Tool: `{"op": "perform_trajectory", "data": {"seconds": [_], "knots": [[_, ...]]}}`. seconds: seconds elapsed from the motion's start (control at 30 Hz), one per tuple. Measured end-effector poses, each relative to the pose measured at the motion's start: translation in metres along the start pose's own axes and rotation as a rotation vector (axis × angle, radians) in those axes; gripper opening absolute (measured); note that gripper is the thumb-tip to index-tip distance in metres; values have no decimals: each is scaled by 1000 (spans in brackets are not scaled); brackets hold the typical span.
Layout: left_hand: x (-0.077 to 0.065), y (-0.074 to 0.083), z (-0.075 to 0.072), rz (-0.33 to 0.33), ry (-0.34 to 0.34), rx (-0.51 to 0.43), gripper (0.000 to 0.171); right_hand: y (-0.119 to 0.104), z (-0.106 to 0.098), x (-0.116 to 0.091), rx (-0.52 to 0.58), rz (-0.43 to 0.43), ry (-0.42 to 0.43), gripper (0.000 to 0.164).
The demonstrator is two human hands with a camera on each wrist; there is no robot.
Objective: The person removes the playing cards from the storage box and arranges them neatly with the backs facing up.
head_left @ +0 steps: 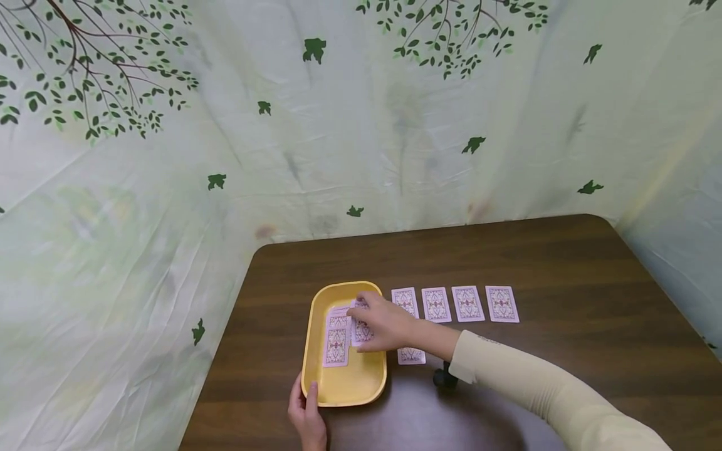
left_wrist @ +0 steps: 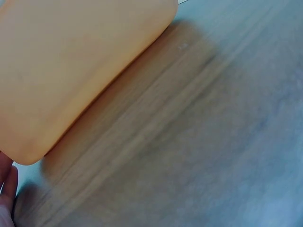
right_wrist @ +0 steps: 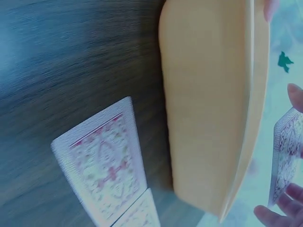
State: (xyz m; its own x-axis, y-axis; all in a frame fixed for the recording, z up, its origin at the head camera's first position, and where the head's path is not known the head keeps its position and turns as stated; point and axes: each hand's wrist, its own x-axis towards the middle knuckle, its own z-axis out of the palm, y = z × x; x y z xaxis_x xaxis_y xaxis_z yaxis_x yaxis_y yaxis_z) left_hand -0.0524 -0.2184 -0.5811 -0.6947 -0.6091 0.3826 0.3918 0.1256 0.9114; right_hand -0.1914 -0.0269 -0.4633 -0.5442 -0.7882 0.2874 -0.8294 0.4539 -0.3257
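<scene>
A yellow plastic tray (head_left: 355, 383) lies on the brown table, and my left hand (head_left: 309, 421) grips its near left corner, thumb at the rim. Over the tray's interior, my right hand (head_left: 388, 322) holds a purple-and-white patterned playing card (head_left: 361, 333) between thumb and fingers. The same held card (right_wrist: 286, 151) appears upright at the right edge of the right wrist view, beyond the tray wall (right_wrist: 203, 104). Overlapping playing cards (head_left: 336, 346) lie back side up in the tray. In the left wrist view, only some fingertips show beside the tray (left_wrist: 71, 61).
Right of the tray, several playing cards (head_left: 467, 304) form a row, back side up. Another card (head_left: 412, 356) lies nearer, partly hidden by my right hand and wrist. A small black object (head_left: 445, 378) sits at the right wrist. Behind the table (head_left: 592, 294) hangs a leaf-patterned cloth (head_left: 406, 175).
</scene>
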Motion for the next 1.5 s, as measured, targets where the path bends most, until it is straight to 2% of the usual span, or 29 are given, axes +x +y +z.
{"op": "perform_trajectory", "data": {"seconds": [0.2, 0.4, 0.5, 0.7, 0.8, 0.9, 1.17, 1.5], "knots": [[0, -4, -3, -7, 5, 17, 32, 11, -7, -29, 57, 14, 68, 63], [1, -1, -3, -15, 11, 34, 31, 29, -4, -60, 99, 67, 134, 65], [1, 5, -1, -26, 7, 42, 31, 38, 1, -78, 106, 91, 119, 68], [1, 27, 6, -27, 9, 54, 30, 48, 9, -112, 121, 144, 41, 76], [1, 31, 9, -26, 9, 68, 30, 53, 13, -124, 107, 150, 34, 76], [2, 28, 8, -26, 11, 75, 30, 57, 15, -132, 85, 136, 50, 75], [1, 4, 0, -31, 15, 51, 32, 63, 20, -144, 50, 97, 57, 68], [1, 2, 1, -36, 14, 58, 33, 65, 28, -159, -13, 58, 78, 62]]}}
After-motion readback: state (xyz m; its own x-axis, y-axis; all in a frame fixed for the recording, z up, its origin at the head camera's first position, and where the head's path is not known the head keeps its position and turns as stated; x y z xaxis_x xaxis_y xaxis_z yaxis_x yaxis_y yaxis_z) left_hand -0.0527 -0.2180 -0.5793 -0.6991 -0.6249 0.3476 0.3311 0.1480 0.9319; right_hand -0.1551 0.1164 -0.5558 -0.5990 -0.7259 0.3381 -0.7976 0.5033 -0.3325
